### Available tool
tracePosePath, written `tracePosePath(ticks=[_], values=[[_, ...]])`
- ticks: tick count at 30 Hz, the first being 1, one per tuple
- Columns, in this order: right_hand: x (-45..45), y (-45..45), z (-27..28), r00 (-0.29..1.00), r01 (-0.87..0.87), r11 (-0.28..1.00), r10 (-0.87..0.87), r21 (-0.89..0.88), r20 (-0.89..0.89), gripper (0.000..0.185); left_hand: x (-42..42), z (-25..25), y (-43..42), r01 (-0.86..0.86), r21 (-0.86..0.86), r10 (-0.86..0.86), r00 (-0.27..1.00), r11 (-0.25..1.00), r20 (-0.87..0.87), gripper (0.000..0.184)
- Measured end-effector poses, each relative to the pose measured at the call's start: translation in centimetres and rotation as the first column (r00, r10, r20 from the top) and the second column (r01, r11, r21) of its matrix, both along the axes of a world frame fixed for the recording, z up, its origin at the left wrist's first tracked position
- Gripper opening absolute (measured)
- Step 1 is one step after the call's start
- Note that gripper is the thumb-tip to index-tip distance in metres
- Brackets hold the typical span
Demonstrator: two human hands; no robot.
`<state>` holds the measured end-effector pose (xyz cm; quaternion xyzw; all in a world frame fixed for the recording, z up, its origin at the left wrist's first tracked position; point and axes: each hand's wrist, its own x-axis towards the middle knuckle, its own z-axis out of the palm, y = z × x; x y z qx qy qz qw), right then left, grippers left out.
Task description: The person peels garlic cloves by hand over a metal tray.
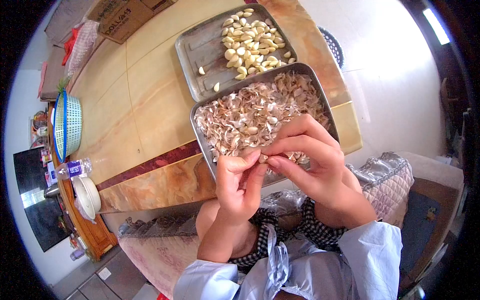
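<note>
My left hand [239,182] and my right hand [312,162] meet over the near edge of a metal tray [196,122] heaped with garlic skins [250,110]. Both pinch one small garlic clove [263,158] between thumb and fingertips, and the fingers cover part of it. A few cloves lie among the skins. Just beyond, a second metal tray [197,47] carries many peeled cloves [250,42], mostly bunched toward its right side, with a couple apart at the left.
Both trays rest on a marble-patterned table [150,100]. A cardboard box [122,20] stands at the far edge. Along the left are a blue-rimmed basket [72,122], a plastic bottle [75,168] and a white bowl [89,197]. Another perforated basket [332,47] sits beyond the table's right edge.
</note>
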<state>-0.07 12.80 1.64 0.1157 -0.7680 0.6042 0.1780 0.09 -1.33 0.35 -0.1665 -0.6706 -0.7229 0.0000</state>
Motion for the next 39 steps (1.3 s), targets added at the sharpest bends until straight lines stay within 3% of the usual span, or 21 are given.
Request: tracePosePath(ticks=[1, 3, 5, 9, 12, 14, 16, 18, 19, 21, 22, 25, 27, 32, 34, 36, 39], values=[[0.0, 0.0, 0.1, 0.999, 0.006, 0.999, -0.005, 0.039, -0.034, 0.017, 0.0, -0.2, -0.1, 0.001, 0.001, -0.001, 1.000, 1.000, -0.001, 0.018], [-0.2, 0.0, 0.0, 0.998, 0.013, 0.997, -0.008, 0.077, -0.067, 0.018, -0.1, -0.5, -0.4, 0.011, -0.194, -0.040, 0.988, 0.981, -0.148, 0.017], [-0.3, -0.1, -0.4, 0.984, -0.002, 0.996, 0.019, 0.094, -0.178, 0.016, -0.2, -1.1, -0.7, 0.007, -0.230, -0.051, 0.981, 0.973, -0.186, 0.016], [-0.1, -0.3, -0.7, 0.980, 0.004, 0.995, 0.015, 0.095, -0.199, 0.014, -0.7, -1.0, -0.4, -0.010, -0.217, -0.056, 0.953, 0.976, -0.297, 0.014], [0.0, -0.1, -0.5, 0.988, -0.021, 0.998, 0.028, 0.051, -0.149, 0.014, -0.6, -0.8, -0.4, 0.021, -0.190, -0.072, 0.962, 0.982, -0.264, 0.013], [0.2, 0.2, -0.2, 0.997, -0.059, 0.997, 0.061, -0.055, 0.035, 0.013, -0.6, -0.9, -0.6, 0.046, -0.183, -0.095, 0.958, 0.982, -0.270, 0.014], [0.1, 0.5, -0.1, 0.997, -0.046, 0.993, 0.052, -0.112, 0.059, 0.012, -0.6, -0.9, -0.6, 0.070, -0.177, -0.118, 0.954, 0.982, -0.276, 0.014], [0.1, 0.6, -0.4, 0.996, -0.040, 0.983, 0.054, -0.180, 0.070, 0.010, -0.8, -0.6, -0.2, 0.223, 0.227, -0.209, 0.974, 0.948, -0.082, 0.018], [0.1, 0.6, -0.4, 0.996, -0.042, 0.982, 0.055, -0.182, 0.068, 0.010, -0.9, -0.5, -0.3, 0.222, 0.225, -0.209, 0.974, 0.949, -0.084, 0.018], [-0.1, 0.9, -0.5, 0.996, 0.008, 0.986, 0.008, -0.169, 0.094, 0.008, -1.1, -0.5, -0.4, 0.303, 0.435, -0.349, 0.937, 0.848, 0.027, 0.022], [-0.2, 1.1, -0.5, 0.999, 0.001, 0.996, 0.003, -0.094, 0.048, 0.010, -1.1, -0.4, -0.4, 0.302, 0.434, -0.348, 0.937, 0.848, 0.027, 0.022], [-0.2, 0.3, 0.4, 0.998, -0.028, 0.999, 0.027, -0.019, -0.049, 0.014, -0.8, 0.0, -0.5, 0.233, 0.336, -0.271, 0.960, 0.912, 0.069, 0.021], [-0.2, 0.2, 0.2, 0.996, -0.019, 0.999, 0.022, 0.038, -0.084, 0.016, -0.5, 0.2, -0.5, 0.072, 0.011, -0.072, 0.997, 0.997, -0.032, 0.017], [-0.1, 0.3, -0.1, 0.996, 0.003, 0.996, 0.006, 0.093, -0.093, 0.017, 0.1, -0.3, -0.5, 0.020, -0.088, -0.031, 0.993, 0.996, -0.115, 0.015], [-0.1, 0.3, 0.0, 0.998, -0.041, 0.998, 0.043, 0.045, -0.050, 0.016, 0.1, -0.4, -0.5, 0.036, -0.088, -0.048, 0.990, 0.995, -0.135, 0.015], [-0.1, 0.2, -0.1, 0.997, -0.051, 0.998, 0.053, 0.026, -0.051, 0.016, 0.1, -0.6, -0.7, -0.011, -0.202, -0.031, 0.978, 0.979, -0.204, 0.015], [-0.1, 0.3, -0.2, 0.997, -0.076, 0.997, 0.076, -0.002, -0.028, 0.014, -0.2, -1.3, -0.7, 0.001, -0.192, -0.053, 0.963, 0.981, -0.263, 0.014]])
